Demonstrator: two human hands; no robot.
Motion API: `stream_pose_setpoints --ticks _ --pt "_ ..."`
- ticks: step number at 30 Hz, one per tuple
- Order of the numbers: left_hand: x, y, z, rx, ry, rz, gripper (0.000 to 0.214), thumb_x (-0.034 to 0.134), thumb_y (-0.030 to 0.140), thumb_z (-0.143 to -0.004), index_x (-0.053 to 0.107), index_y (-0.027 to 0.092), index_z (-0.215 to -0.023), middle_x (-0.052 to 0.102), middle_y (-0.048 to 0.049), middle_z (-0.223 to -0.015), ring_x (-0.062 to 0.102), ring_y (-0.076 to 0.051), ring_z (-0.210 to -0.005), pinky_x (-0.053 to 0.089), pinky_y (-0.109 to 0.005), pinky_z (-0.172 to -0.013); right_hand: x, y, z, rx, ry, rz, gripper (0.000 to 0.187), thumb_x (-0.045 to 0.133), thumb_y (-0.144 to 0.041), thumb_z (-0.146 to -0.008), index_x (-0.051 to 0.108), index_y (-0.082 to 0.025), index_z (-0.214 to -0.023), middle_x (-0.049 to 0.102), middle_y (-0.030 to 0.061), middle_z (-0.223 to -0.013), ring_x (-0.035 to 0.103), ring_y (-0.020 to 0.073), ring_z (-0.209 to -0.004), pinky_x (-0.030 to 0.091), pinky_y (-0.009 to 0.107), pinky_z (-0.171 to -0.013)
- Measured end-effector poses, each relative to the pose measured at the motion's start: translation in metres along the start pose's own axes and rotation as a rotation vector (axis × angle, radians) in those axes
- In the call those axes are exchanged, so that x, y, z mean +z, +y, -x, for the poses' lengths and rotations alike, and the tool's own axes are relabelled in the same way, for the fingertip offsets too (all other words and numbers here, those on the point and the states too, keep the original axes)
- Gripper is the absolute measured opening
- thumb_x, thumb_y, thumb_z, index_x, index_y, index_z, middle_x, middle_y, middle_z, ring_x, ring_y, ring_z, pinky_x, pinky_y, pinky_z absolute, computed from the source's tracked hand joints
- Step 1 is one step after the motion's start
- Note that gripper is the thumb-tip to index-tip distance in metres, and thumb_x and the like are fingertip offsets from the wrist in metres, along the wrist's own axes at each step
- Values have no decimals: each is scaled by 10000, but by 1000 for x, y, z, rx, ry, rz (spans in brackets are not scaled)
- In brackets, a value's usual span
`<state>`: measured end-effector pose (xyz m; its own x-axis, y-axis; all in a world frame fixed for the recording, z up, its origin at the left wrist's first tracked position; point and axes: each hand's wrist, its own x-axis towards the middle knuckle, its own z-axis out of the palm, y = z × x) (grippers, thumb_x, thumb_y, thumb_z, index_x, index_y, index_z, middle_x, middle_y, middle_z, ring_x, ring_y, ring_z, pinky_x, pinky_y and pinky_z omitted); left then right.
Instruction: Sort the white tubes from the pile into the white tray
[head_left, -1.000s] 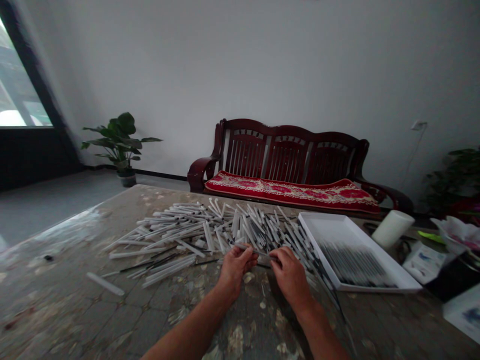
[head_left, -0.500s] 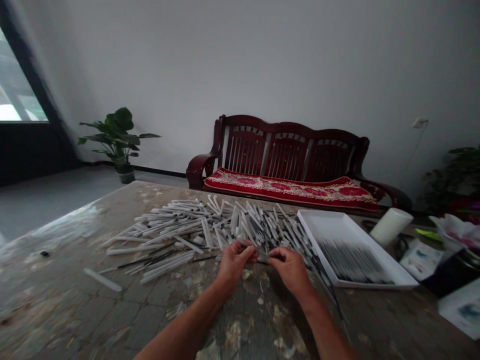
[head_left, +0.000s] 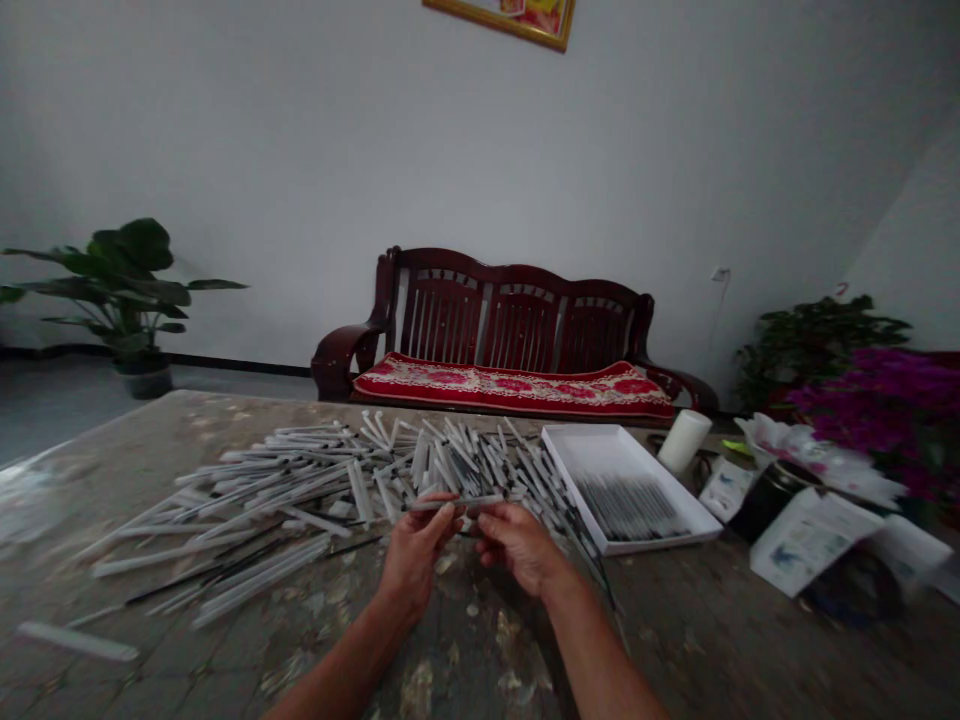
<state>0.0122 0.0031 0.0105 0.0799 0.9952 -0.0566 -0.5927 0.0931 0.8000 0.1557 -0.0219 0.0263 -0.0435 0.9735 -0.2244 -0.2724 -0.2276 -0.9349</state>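
Note:
My left hand (head_left: 420, 545) and my right hand (head_left: 519, 548) meet over the near edge of a heap. Between them, pinched at both ends, lies a slim whitish pen-like tube (head_left: 480, 500), held roughly level. Its finer details are blurred. Just beyond my fingers spreads the heap of pale translucent tubes (head_left: 281, 478), mixed with thin black rods. On the right, a shallow white box (head_left: 596, 447) holds a row of similar slim pieces (head_left: 634, 508) with dark parts, laid side by side.
A lone tube (head_left: 77, 641) lies at the table's left. Right of the box stand a white roll (head_left: 685, 441), printed cartons (head_left: 814, 540) and a dark container (head_left: 772, 500). Behind the table (head_left: 390, 650) is a wooden bench (head_left: 517, 320) with a red cover. Plants stand on both sides.
The view has swung to the right, so the table, bench and box sit further left. My hands have come closer together, and the tube between them now lies more level.

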Motion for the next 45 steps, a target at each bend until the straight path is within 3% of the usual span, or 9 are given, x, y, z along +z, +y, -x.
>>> stream_pose_setpoints --ticks 7,13,15,17,23,29,39,42,45 --pt "0 -3 4 244 -28 -391 215 711 316 -643 710 162 -794 720 -46 -791 660 -209 -789 523 -324 -756 30 13 -2 49 51 -439 236 739 -198 -679 622 -166 -882 639 -48 -628 569 62 -480 420 144 -432" --pt "-5 -6 4 510 -157 -681 197 671 289 -694 726 216 -868 684 -54 -895 632 -222 -887 494 -349 -829 14 6 -2 92 123 -405 138 623 -270 -798 588 -170 -886 659 -13 -689 617 95 -542 432 167 -439" --pt "-8 -11 4 481 -179 -720 301 663 287 -695 698 225 -988 673 -53 -947 636 -202 -818 515 -333 -759 -10 -9 0 3 269 -137 172 571 -337 -827 583 -179 -894 671 10 -734 623 105 -567 453 191 -473" --pt "-11 -15 2 397 -125 -722 395 636 315 -712 644 216 -1095 668 -59 -986 630 -171 -703 526 -310 -663 -46 -33 4 -139 463 403 237 495 -393 -854 586 -186 -926 683 28 -792 627 113 -593 461 208 -502" --pt "-19 -15 -8 227 11 -600 430 649 425 -677 631 181 -1030 669 -81 -1012 642 -177 -681 498 -263 -546 -174 -112 16 -148 689 938 217 530 -353 -793 632 -163 -767 670 49 -751 610 153 -681 375 220 -543" --pt "-18 -9 -10 171 75 -574 409 677 414 -646 658 186 -985 678 -20 -677 638 -189 -590 469 -258 -507 -227 -110 9 -3 730 1428 125 620 -265 -726 687 -164 -696 704 92 -841 622 212 -896 358 256 -665" --pt "-18 -4 -13 150 145 -541 366 640 364 -646 653 163 -951 660 -10 -588 619 -177 -553 439 -246 -502 -225 -93 10 84 675 1702 229 533 -230 -803 712 -155 -923 699 140 -1011 631 237 -959 390 282 -716" --pt "-15 -5 -11 121 122 -549 302 618 336 -655 656 167 -902 652 -3 -589 599 -162 -522 419 -238 -485 -189 -93 4 -8 621 1708 305 489 -198 -822 676 -163 -1060 671 138 -1114 617 223 -1009 398 278 -761" --pt "-13 -7 -10 92 63 -582 200 595 284 -647 660 175 -802 612 17 -535 563 -151 -476 394 -232 -462 -131 -83 -10 -210 382 1569 292 484 -217 -828 686 -219 -1038 707 59 -1049 632 172 -966 402 234 -792"
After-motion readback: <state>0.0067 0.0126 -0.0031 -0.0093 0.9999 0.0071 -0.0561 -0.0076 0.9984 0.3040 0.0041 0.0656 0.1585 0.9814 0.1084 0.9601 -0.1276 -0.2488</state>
